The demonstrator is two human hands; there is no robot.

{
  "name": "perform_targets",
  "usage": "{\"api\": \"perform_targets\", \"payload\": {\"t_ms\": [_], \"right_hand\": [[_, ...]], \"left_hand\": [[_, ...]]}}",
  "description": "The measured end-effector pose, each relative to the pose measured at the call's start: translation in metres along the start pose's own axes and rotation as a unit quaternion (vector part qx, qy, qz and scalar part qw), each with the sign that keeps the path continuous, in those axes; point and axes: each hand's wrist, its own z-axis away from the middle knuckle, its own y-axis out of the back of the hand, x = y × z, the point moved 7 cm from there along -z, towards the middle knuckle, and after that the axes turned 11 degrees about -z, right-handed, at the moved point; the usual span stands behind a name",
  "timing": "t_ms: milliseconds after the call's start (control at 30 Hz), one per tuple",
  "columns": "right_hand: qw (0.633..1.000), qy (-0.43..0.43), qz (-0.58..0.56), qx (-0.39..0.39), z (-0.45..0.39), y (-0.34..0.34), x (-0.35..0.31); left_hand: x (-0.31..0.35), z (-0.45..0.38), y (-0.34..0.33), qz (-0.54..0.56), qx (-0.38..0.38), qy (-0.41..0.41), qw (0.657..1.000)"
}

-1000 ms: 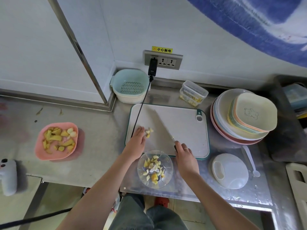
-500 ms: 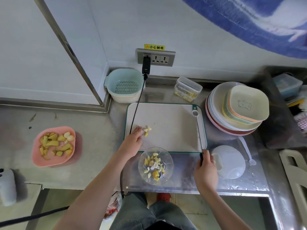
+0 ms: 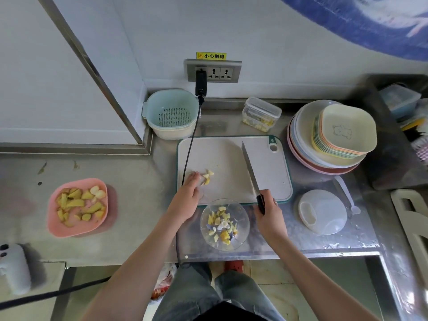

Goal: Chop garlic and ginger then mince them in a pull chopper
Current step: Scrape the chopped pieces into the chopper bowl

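Observation:
A white cutting board (image 3: 231, 158) lies on the steel counter with a small pile of cut garlic and ginger pieces (image 3: 206, 177) near its left side. My left hand (image 3: 187, 195) rests flat on the board just left of the pile, fingers straight. My right hand (image 3: 268, 214) grips the black handle of a knife (image 3: 250, 169), its blade angled over the board's right half. The clear chopper bowl (image 3: 224, 224) with chopped pieces stands at the board's near edge, between my hands. The chopper's white lid (image 3: 323, 212) lies to the right.
A pink dish (image 3: 77, 207) of ginger and garlic chunks sits far left. A teal colander (image 3: 172, 113), a clear lidded box (image 3: 261, 114) and a stack of plates (image 3: 333, 137) line the back. A black cable (image 3: 191, 144) runs from the wall socket across the board's left edge.
My right hand, down at the counter edge half a second ago, has come back up with the knife blade over the board. My left hand stays beside the pile.

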Motion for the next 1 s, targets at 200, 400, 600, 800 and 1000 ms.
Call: {"api": "perform_targets", "payload": {"t_ms": [200,400,600,800,1000], "right_hand": [[0.994,-0.013,-0.107,-0.035,-0.033,0.002,-0.023],[0.985,-0.055,-0.127,-0.100,-0.044,-0.016,-0.012],[0.983,-0.030,-0.085,-0.159,-0.037,-0.029,-0.011],[0.982,-0.017,-0.084,-0.167,-0.031,-0.031,-0.015],[0.979,-0.023,-0.096,-0.179,-0.030,-0.030,-0.016]], "left_hand": [[-0.017,0.008,0.009,-0.116,0.053,-0.024,0.992],[-0.001,-0.002,-0.015,-0.243,0.032,-0.088,0.966],[0.005,-0.007,-0.022,-0.209,0.070,-0.085,0.972],[0.009,0.003,0.002,-0.084,0.164,-0.059,0.981],[0.025,-0.008,0.011,-0.042,0.184,-0.047,0.981]]}}
